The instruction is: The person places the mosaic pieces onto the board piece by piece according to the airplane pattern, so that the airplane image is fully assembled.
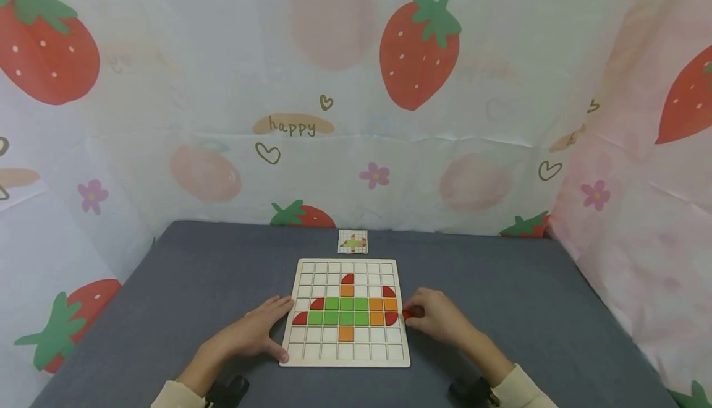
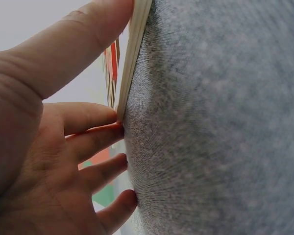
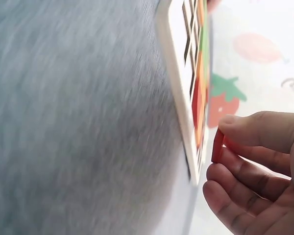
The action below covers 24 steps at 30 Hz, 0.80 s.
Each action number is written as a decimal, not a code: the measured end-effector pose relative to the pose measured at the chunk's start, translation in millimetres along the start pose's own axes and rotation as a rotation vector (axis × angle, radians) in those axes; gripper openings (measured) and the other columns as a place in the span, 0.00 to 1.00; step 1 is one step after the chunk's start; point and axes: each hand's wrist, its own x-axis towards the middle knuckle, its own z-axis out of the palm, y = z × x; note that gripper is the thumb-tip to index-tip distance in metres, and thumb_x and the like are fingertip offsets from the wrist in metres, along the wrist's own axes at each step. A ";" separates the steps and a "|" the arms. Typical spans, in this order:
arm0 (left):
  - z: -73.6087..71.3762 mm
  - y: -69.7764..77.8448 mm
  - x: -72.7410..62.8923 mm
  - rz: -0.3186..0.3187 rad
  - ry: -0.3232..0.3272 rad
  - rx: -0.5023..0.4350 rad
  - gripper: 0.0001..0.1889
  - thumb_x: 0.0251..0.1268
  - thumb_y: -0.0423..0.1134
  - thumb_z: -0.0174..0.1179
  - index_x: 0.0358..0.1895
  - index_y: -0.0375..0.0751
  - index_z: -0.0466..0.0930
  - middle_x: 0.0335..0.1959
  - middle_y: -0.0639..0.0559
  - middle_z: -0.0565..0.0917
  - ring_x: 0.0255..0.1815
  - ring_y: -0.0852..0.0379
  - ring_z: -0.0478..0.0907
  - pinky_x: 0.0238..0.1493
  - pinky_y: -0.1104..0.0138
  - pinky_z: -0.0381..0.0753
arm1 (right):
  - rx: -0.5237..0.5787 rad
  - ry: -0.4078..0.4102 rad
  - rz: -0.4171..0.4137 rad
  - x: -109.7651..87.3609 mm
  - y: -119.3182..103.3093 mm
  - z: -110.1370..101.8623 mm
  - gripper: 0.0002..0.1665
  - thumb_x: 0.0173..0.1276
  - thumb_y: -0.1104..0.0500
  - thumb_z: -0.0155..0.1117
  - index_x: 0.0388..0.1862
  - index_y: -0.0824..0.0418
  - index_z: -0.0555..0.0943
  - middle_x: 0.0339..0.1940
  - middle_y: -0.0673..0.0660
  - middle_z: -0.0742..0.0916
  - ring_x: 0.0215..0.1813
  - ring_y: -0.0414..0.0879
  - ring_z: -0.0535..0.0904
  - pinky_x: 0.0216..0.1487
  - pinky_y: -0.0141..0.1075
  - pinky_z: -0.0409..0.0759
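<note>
A square wooden grid board (image 1: 374, 352) lies on the dark table. Green square tiles (image 1: 347, 304) fill its middle, with orange squares (image 1: 346, 334) and red quarter-round tiles (image 1: 300, 318) around them. My left hand (image 1: 253, 331) rests against the board's left side, thumb at the near corner and fingers spread along the edge. In the left wrist view its thumb (image 2: 73, 44) touches the board's rim. Just off the right edge, my right hand (image 1: 439, 315) pinches a small red tile (image 3: 217, 145) between thumb and fingers, the other fingers loosely curled.
Behind the board lies a small picture card (image 1: 353, 242) with a similar coloured pattern on a grid. The dark tablecloth (image 1: 222, 272) reaches back to a hanging curtain (image 1: 222, 86) printed with strawberries, which also covers the sides.
</note>
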 end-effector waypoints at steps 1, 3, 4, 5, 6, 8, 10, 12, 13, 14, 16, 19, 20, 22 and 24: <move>0.0 0.2 0.1 0.003 0.002 0.002 0.56 0.36 0.48 0.79 0.72 0.29 0.60 0.74 0.34 0.62 0.77 0.31 0.51 0.67 0.33 0.55 | -0.003 -0.002 -0.014 0.4 -1.8 1.1 0.08 0.57 0.65 0.72 0.37 0.64 0.88 0.31 0.50 0.82 0.31 0.38 0.70 0.30 0.27 0.69; -0.1 0.8 -0.3 -0.001 0.005 -0.002 0.56 0.36 0.47 0.79 0.72 0.29 0.60 0.74 0.34 0.62 0.77 0.31 0.51 0.68 0.33 0.55 | -0.001 -0.005 -0.042 1.3 -5.8 3.2 0.09 0.57 0.65 0.72 0.38 0.64 0.88 0.31 0.51 0.82 0.31 0.38 0.70 0.30 0.27 0.69; -0.1 0.8 -0.3 -0.004 0.006 -0.001 0.56 0.36 0.47 0.79 0.72 0.29 0.60 0.74 0.35 0.62 0.77 0.32 0.51 0.68 0.33 0.55 | 0.000 -0.007 -0.053 1.7 -7.9 4.0 0.09 0.57 0.65 0.72 0.38 0.64 0.88 0.32 0.51 0.83 0.31 0.39 0.70 0.30 0.27 0.69; 0.0 0.8 0.1 -0.005 0.006 0.001 0.56 0.36 0.47 0.79 0.72 0.30 0.60 0.74 0.35 0.62 0.77 0.32 0.51 0.68 0.33 0.55 | 0.003 -0.008 -0.062 2.3 -10.3 4.9 0.09 0.57 0.65 0.72 0.38 0.64 0.88 0.32 0.51 0.83 0.31 0.39 0.70 0.30 0.27 0.69; 0.1 1.0 0.3 -0.008 0.005 0.002 0.56 0.36 0.47 0.79 0.72 0.30 0.60 0.74 0.35 0.62 0.77 0.32 0.51 0.68 0.34 0.55 | 0.006 -0.013 -0.070 2.7 -12.6 5.9 0.09 0.57 0.65 0.72 0.38 0.64 0.88 0.32 0.52 0.83 0.32 0.39 0.71 0.31 0.27 0.69; 0.4 0.8 0.9 -0.015 0.004 0.001 0.56 0.36 0.47 0.79 0.72 0.30 0.60 0.74 0.35 0.62 0.77 0.32 0.51 0.68 0.34 0.55 | 0.028 -0.027 -0.083 3.6 -18.0 7.6 0.09 0.56 0.66 0.72 0.38 0.65 0.87 0.33 0.52 0.83 0.32 0.40 0.72 0.31 0.28 0.70; 0.8 0.4 1.6 -0.019 -0.001 0.001 0.56 0.36 0.48 0.79 0.72 0.30 0.60 0.75 0.36 0.62 0.77 0.32 0.51 0.68 0.34 0.55 | 0.048 -0.046 -0.086 4.6 -23.2 9.7 0.10 0.56 0.67 0.71 0.39 0.65 0.87 0.33 0.52 0.83 0.33 0.41 0.72 0.31 0.28 0.70; 1.0 0.0 2.1 -0.021 -0.005 0.002 0.57 0.36 0.48 0.79 0.73 0.31 0.59 0.75 0.36 0.61 0.77 0.32 0.51 0.68 0.34 0.55 | 0.068 -0.067 -0.085 5.6 -27.7 12.3 0.10 0.57 0.67 0.70 0.39 0.65 0.87 0.33 0.52 0.83 0.33 0.40 0.72 0.32 0.28 0.71; 1.2 -0.4 2.3 -0.020 -0.006 0.001 0.57 0.36 0.48 0.79 0.73 0.30 0.59 0.75 0.36 0.61 0.77 0.32 0.51 0.68 0.34 0.55 | 0.076 -0.075 -0.089 6.1 -29.8 13.5 0.10 0.57 0.67 0.70 0.39 0.65 0.87 0.33 0.52 0.84 0.33 0.40 0.72 0.32 0.27 0.71; 1.2 -0.5 2.5 -0.019 -0.008 0.002 0.57 0.36 0.48 0.79 0.73 0.30 0.59 0.75 0.36 0.61 0.77 0.32 0.51 0.68 0.34 0.55 | 0.082 -0.082 -0.093 6.4 -31.7 14.8 0.10 0.57 0.67 0.70 0.40 0.66 0.87 0.33 0.52 0.84 0.33 0.39 0.72 0.32 0.27 0.71; 1.2 -0.5 2.5 -0.016 -0.008 0.002 0.57 0.36 0.48 0.79 0.73 0.30 0.59 0.75 0.36 0.61 0.77 0.32 0.51 0.68 0.34 0.55 | 0.087 -0.087 -0.112 7.4 -35.0 18.2 0.10 0.57 0.66 0.70 0.39 0.65 0.87 0.33 0.52 0.84 0.33 0.38 0.72 0.32 0.27 0.72; 1.1 -0.3 2.3 -0.012 -0.003 0.006 0.56 0.36 0.48 0.79 0.72 0.30 0.59 0.75 0.35 0.62 0.77 0.32 0.51 0.69 0.35 0.55 | 0.076 -0.083 -0.152 9.0 -39.9 23.4 0.08 0.57 0.65 0.71 0.38 0.64 0.87 0.31 0.50 0.83 0.32 0.35 0.70 0.31 0.26 0.71; 1.0 -0.1 2.2 -0.012 -0.002 0.009 0.56 0.36 0.48 0.79 0.72 0.30 0.60 0.74 0.35 0.62 0.77 0.32 0.51 0.68 0.35 0.56 | 0.067 -0.082 -0.164 9.6 -41.5 25.3 0.08 0.57 0.65 0.71 0.37 0.63 0.87 0.30 0.50 0.83 0.32 0.35 0.70 0.31 0.26 0.70; 0.9 0.1 2.0 -0.013 -0.001 0.012 0.56 0.36 0.48 0.79 0.72 0.30 0.60 0.74 0.35 0.62 0.77 0.32 0.52 0.69 0.35 0.56 | 0.061 -0.087 -0.174 10.7 -45.5 28.8 0.07 0.58 0.65 0.71 0.37 0.62 0.87 0.29 0.49 0.82 0.31 0.34 0.68 0.30 0.26 0.69; 0.7 0.0 2.1 -0.014 -0.002 0.012 0.56 0.36 0.48 0.79 0.72 0.30 0.60 0.74 0.35 0.62 0.77 0.32 0.52 0.68 0.35 0.56 | 0.064 -0.102 -0.172 11.4 -49.6 31.9 0.06 0.58 0.65 0.70 0.36 0.61 0.87 0.29 0.48 0.81 0.31 0.34 0.68 0.31 0.25 0.69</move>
